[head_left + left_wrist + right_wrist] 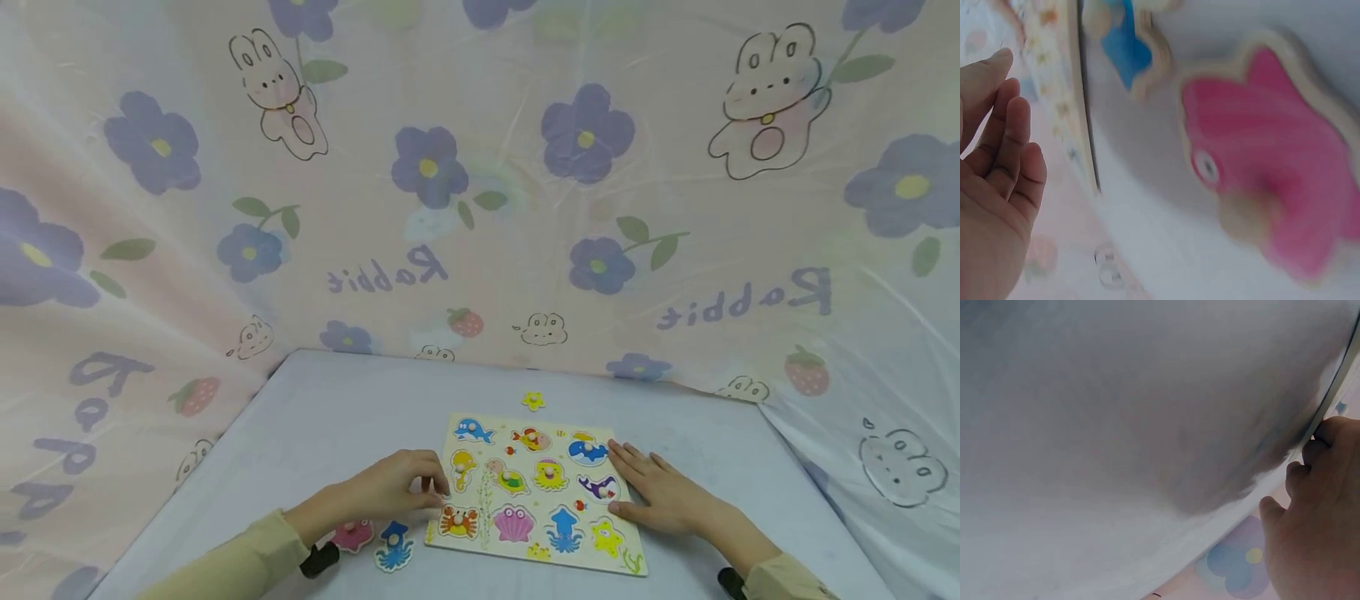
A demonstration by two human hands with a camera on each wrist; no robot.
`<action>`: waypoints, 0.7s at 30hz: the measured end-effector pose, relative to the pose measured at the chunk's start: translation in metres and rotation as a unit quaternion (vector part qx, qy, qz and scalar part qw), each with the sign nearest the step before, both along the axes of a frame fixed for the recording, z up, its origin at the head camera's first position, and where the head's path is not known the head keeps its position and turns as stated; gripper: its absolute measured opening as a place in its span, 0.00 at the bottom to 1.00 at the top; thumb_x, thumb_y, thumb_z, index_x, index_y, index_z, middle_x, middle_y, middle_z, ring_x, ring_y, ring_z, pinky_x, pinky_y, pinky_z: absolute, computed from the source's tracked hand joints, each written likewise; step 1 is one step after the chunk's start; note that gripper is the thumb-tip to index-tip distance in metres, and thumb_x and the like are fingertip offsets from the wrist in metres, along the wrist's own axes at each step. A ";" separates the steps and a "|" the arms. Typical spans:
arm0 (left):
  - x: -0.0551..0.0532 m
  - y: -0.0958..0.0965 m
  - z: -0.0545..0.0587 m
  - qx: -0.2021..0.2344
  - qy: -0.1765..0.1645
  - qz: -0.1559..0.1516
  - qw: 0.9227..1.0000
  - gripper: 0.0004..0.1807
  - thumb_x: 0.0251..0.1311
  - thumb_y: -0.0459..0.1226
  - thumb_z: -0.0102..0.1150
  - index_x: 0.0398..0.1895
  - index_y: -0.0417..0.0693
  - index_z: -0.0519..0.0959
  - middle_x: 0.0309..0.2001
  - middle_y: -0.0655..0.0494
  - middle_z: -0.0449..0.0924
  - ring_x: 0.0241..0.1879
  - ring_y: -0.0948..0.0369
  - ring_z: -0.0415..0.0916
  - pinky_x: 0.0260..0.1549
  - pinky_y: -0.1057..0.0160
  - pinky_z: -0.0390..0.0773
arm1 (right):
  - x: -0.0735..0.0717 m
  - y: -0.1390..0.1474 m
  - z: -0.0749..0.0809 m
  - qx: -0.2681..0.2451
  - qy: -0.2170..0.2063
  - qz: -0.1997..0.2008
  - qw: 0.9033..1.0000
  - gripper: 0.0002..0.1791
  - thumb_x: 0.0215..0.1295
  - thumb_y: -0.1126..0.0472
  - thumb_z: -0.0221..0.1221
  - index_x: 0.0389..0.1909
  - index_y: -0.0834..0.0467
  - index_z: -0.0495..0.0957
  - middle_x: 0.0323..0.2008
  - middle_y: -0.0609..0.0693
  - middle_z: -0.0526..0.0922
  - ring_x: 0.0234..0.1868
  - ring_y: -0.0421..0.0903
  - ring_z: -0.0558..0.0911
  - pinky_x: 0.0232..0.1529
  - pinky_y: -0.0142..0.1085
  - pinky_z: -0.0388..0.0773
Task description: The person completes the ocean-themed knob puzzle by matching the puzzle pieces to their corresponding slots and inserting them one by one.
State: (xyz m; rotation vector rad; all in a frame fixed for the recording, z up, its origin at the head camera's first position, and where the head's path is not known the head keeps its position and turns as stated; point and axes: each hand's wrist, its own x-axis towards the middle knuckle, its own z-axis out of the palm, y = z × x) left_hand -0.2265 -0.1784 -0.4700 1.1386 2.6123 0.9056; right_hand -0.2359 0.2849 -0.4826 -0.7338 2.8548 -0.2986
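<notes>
A cream wooden puzzle board (525,560) with sea animals lies on the table. My left hand (408,483) hovers at its left edge, near the crab (458,522) and the seahorse (462,469). In the left wrist view, the bent fingers (1017,119) of this hand hold nothing. My right hand (663,496) rests with spread fingers on the board's right edge, beside the blue whale (587,451) and the purple whale (598,487). Below my left wrist lie a pink fish-like piece (1272,150) with a knob and a blue squid piece (393,547).
A yellow star piece (533,402) lies behind the board. White cloth covers the table (360,400). A curtain (495,233) printed with rabbits and flowers hangs around the back and sides. Dark straps (320,559) sit at the wrists.
</notes>
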 end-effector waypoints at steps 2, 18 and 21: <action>0.002 -0.012 0.004 0.017 -0.002 0.013 1.000 0.06 0.66 0.36 0.71 0.42 0.56 0.86 0.42 0.72 0.80 0.40 0.73 0.76 0.42 0.66 0.81 | 0.000 -0.001 0.001 0.001 -0.002 -0.001 1.000 0.53 0.69 0.28 0.56 0.81 0.61 0.56 0.81 0.60 0.55 0.80 0.66 0.54 0.74 0.68 0.49; 0.035 -0.095 -0.011 0.050 0.003 0.081 0.995 0.07 0.63 0.32 0.71 0.39 0.55 0.84 0.40 0.69 0.81 0.38 0.72 0.74 0.36 0.66 0.79 | -0.002 0.001 -0.003 -0.001 0.008 0.004 1.000 0.53 0.69 0.28 0.55 0.81 0.61 0.57 0.81 0.59 0.56 0.80 0.65 0.55 0.74 0.68 0.50; 0.041 -0.102 -0.015 0.066 0.004 0.068 0.995 0.06 0.63 0.33 0.71 0.39 0.54 0.84 0.39 0.68 0.81 0.37 0.72 0.74 0.34 0.67 0.78 | -0.001 0.001 -0.002 -0.006 0.011 0.010 1.000 0.52 0.69 0.29 0.56 0.80 0.62 0.58 0.80 0.60 0.57 0.79 0.66 0.56 0.74 0.68 0.51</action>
